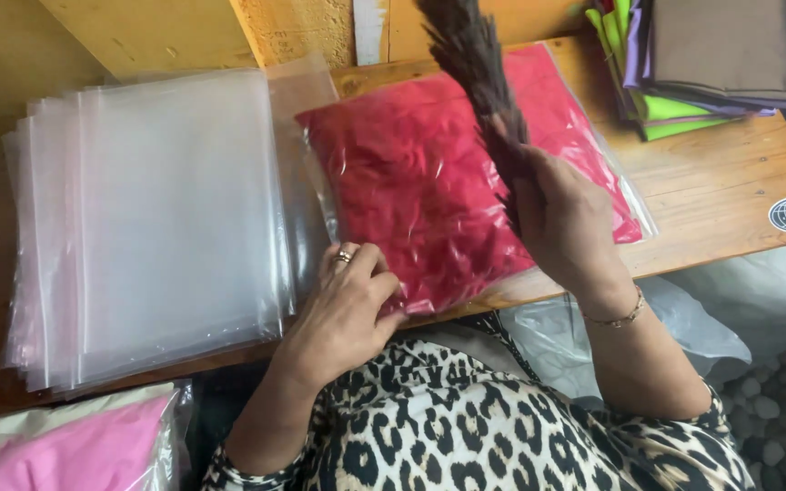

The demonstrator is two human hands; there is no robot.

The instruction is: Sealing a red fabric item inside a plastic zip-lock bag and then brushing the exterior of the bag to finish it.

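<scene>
A clear plastic bag holding folded red cloth [429, 173] lies flat on the wooden table [720, 191]. My left hand [349, 305], with a ring on one finger, pinches the bag's near left corner. My right hand [564, 223] is raised over the bag's right half and grips a dark brown bundle of dried bristles [477, 64], like a small brush, which points up and away. A thin bracelet sits on my right wrist.
A stack of several empty clear plastic bags [156, 218] covers the table's left side. Folded cloths in green, purple and brown [711, 64] are piled at the far right. A bagged pink cloth [65, 445] lies at lower left; white plastic sacks [739, 300] sit right of my lap.
</scene>
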